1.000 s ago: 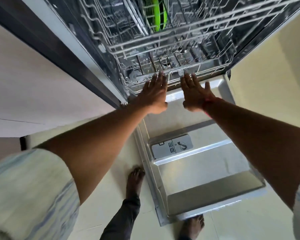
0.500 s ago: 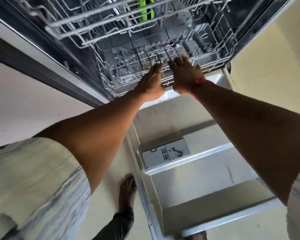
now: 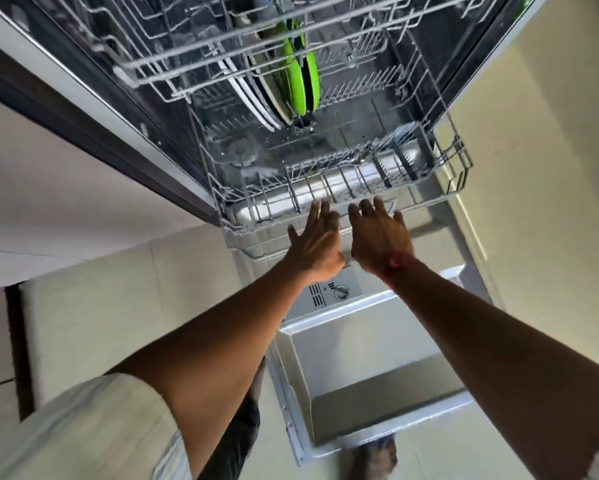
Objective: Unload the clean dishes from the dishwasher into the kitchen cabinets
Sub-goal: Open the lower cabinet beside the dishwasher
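Above the open steel dishwasher door [image 3: 377, 344], both open, empty hands, left hand [image 3: 317, 242] and right hand [image 3: 379, 242], touched the grey wire lower rack [image 3: 343, 192]; upright green and white plates [image 3: 284, 84] stood beyond, upper centre.

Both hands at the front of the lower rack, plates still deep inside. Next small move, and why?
Probably hook the fingers over the lower rack's front rim and slide it out onto the open door. The left hand and right hand sit open at that rim, gripping nothing. The green plates and white plates stand upright far back under the upper rack, awkward to lift from there.
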### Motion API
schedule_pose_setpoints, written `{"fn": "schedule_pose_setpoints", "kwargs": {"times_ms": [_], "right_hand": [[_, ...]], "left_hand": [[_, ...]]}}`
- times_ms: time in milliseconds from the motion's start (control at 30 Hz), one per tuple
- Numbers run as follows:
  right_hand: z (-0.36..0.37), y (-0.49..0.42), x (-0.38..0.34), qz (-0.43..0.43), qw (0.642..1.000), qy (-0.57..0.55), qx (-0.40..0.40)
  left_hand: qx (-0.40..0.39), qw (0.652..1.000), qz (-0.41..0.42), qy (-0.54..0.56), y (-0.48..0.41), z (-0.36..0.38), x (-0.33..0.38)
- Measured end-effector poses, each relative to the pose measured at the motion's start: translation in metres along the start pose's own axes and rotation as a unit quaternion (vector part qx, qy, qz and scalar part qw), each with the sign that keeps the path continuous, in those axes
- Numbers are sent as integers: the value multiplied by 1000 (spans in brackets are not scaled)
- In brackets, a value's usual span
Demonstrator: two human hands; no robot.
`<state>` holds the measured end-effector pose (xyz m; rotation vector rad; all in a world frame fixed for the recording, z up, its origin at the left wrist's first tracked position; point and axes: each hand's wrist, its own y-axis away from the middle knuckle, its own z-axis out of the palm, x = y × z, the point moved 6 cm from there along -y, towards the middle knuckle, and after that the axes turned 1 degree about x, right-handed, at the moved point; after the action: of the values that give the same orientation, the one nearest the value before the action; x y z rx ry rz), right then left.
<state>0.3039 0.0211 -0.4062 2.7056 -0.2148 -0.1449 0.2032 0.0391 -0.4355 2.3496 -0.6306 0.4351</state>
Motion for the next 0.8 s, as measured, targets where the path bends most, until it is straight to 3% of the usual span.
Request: {"fn": "schedule_pose_setpoints", "kwargs": {"times_ms": [500, 800], "right_hand": [[48, 113, 19, 31, 999, -22, -26], [75, 167, 31, 52, 996, -21, -74]], "left_hand": [[-55, 998, 16, -37, 78, 71, 40], [-140, 988, 23, -65, 121, 104, 66]]}}
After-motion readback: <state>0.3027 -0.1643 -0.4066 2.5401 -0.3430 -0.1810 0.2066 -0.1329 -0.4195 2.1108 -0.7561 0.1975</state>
